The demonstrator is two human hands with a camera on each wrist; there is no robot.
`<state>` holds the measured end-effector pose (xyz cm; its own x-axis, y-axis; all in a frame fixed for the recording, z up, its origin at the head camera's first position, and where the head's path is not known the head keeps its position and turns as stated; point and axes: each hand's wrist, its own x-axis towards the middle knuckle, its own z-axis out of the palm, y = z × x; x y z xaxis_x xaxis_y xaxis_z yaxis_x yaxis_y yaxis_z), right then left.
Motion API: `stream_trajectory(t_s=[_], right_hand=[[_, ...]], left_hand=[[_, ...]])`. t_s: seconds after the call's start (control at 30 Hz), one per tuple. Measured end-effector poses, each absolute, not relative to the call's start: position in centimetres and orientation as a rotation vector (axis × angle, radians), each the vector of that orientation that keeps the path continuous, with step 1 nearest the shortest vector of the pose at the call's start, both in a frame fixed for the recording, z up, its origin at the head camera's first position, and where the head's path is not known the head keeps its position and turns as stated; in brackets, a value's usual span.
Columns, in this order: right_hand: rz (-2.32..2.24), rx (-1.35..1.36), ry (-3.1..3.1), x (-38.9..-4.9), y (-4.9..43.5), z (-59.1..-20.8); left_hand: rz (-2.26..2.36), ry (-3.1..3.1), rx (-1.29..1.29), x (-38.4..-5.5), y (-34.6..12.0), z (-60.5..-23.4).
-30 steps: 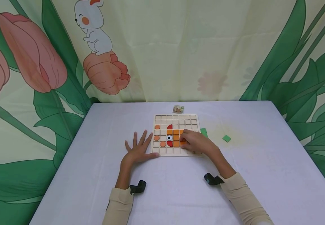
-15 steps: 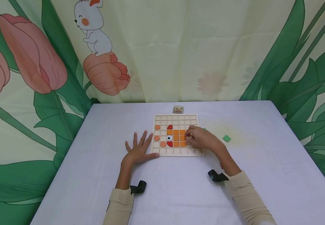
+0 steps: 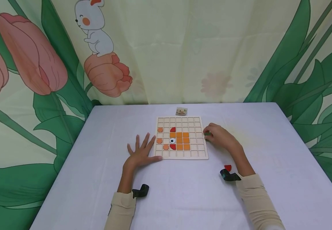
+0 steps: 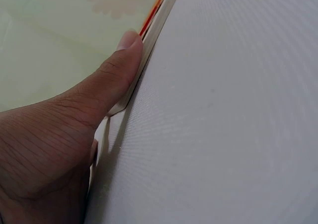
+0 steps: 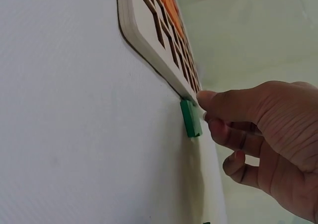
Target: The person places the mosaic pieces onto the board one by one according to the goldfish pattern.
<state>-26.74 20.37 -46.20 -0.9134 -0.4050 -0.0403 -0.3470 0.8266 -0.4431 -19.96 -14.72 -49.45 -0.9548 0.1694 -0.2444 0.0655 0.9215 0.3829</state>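
A pale wooden grid board (image 3: 196, 155) lies on the table with orange square tiles (image 3: 179, 140), peach round pieces (image 3: 166, 147), red quarter-round pieces (image 3: 173, 147) and an eye tile (image 3: 173, 140) in its cells. My left hand (image 3: 140, 156) rests spread at the board's left edge, its thumb touching the near corner, as the left wrist view shows too. My right hand (image 3: 220, 137) is at the board's right edge, thumb and fingers bent around a green tile (image 5: 191, 118). That tile sits against the board's side; I cannot tell whether the fingertips grip it.
A small patterned card (image 3: 181, 111) lies behind the board. A red quarter-round piece (image 3: 227, 167) lies on the white tablecloth (image 3: 183, 198) beside the right wrist's black camera (image 3: 229, 175). A printed curtain (image 3: 166, 57) hangs behind the table.
My right hand has left the orange tiles and moved right, off the board, to the green tile. An orange block on the board now shows uncovered. The left hand stays where it was.
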Motion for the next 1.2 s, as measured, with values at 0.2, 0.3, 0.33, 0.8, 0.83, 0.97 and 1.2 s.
stream_trajectory(t_s=[0.2,0.3,0.33,0.8,0.83,0.97,1.2], right_hand=[[-0.662,-0.529,2.872,-27.1,21.4,-46.8],[-0.665,-0.522,2.869,-27.3,21.6,-46.9],[-0.665,-0.523,2.870,-27.3,21.6,-46.9],[-0.567,-0.543,2.886,-28.7,22.0,-46.9],[-0.562,-0.546,2.884,-28.8,22.1,-46.9],[-0.566,-0.552,2.875,-29.0,22.1,-46.8],[-0.621,-0.547,2.848,-29.3,22.0,-46.9]], left_hand=[[0.537,2.811,0.173,-20.0,-14.7,-49.6],[0.532,2.814,0.173,-20.0,-14.8,-49.6],[0.532,2.813,0.173,-20.1,-14.8,-49.6],[0.543,2.814,0.174,-20.0,-14.8,-49.6],[0.544,2.814,0.173,-20.0,-14.8,-49.6],[0.546,2.815,0.171,-20.0,-14.8,-49.7],[0.539,2.819,0.172,-20.0,-14.8,-49.7]])
